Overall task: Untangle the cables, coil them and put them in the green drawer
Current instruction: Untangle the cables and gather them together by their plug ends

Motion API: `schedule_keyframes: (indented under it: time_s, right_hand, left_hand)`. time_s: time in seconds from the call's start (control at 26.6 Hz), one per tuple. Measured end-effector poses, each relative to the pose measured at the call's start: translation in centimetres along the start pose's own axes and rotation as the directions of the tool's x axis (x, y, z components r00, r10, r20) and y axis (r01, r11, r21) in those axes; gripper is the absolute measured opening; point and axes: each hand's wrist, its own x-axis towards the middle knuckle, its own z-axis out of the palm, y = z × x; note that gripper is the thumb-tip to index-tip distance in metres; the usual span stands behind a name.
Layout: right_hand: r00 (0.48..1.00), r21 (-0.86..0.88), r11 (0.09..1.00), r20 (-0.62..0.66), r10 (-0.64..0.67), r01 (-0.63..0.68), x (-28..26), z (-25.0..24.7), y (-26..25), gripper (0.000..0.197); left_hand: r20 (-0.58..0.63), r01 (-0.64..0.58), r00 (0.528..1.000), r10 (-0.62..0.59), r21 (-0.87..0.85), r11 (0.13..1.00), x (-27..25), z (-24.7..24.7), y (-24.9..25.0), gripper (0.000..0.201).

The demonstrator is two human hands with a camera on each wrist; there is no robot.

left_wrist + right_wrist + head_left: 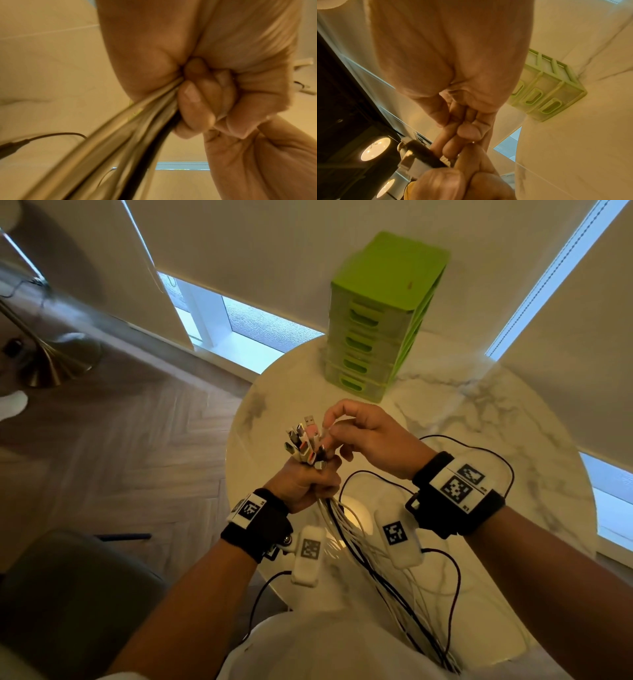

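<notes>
The cables (346, 529) stand bunched in my left hand (305, 484), fingers wrapped tight round them, plugs (305, 441) fanned upward and the strands trailing down over the marble table (479, 412). My right hand (370, 436) pinches at the plug tops with curled fingertips. The green drawer unit (380, 313) stands beyond, all its drawers closed.
</notes>
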Motion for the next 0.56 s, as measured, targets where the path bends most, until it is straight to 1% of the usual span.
schedule_keyframes:
  time_s: [0.04, 0.08, 0.11, 0.19, 0.23, 0.3, 0.41, 0.49, 0.56]
  right_hand:
    - [1.0, -0.013, 1.0, -0.02, 0.003, -0.003, -0.2, 0.1, -0.2, 0.014]
    - [0.999, -0.076, 0.997, -0.034, -0.017, 0.015, -0.3, 0.2, -0.4, 0.014]
    - [0.998, -0.178, 0.983, -0.032, -0.055, 0.049, -0.3, 0.2, -0.5, 0.017]
    - [0.992, -0.397, 0.91, 0.003, -0.126, 0.116, -0.2, 0.1, -0.8, 0.026]
    - [0.989, -0.467, 0.874, 0.01, -0.147, 0.135, -0.1, -0.1, -0.7, 0.032]
    - [0.981, -0.521, 0.835, 0.021, -0.193, 0.176, -0.4, -0.3, -0.6, 0.039]
    - [0.972, -0.502, 0.838, 0.032, -0.231, 0.216, -1.0, 0.0, -0.3, 0.038]
    - [0.979, -0.539, 0.822, 0.019, -0.205, 0.183, -1.1, 0.4, -0.5, 0.037]
    - [0.986, -0.607, 0.782, 0.009, -0.168, 0.139, -1.2, 0.6, -0.8, 0.035]
  left_hand:
    - [0.009, 0.011, 1.0, -0.011, 0.007, 1.0, -0.1, 0.1, 0.1, 0.04]
    - [0.016, 0.021, 1.0, -0.021, 0.021, 1.0, -0.1, 0.3, 0.1, 0.043]
    - [0.021, 0.025, 0.999, -0.026, 0.03, 0.999, -0.1, 0.5, 0.2, 0.043]
    - [0.031, 0.017, 0.999, -0.017, 0.006, 1.0, -0.2, 0.8, 0.3, 0.043]
    - [0.032, 0.013, 0.999, -0.012, -0.013, 1.0, -0.2, 0.8, 0.2, 0.043]
    - [0.039, -0.002, 0.999, 0.004, -0.043, 0.999, -0.1, 0.6, 0.1, 0.038]
    - [0.069, -0.03, 0.997, 0.035, -0.079, 0.996, -0.1, 0.6, 0.0, 0.026]
    - [0.073, -0.031, 0.997, 0.037, -0.08, 0.996, -0.1, 0.6, -0.1, 0.029]
    - [0.074, -0.025, 0.997, 0.031, -0.081, 0.996, -0.2, 0.8, -0.3, 0.029]
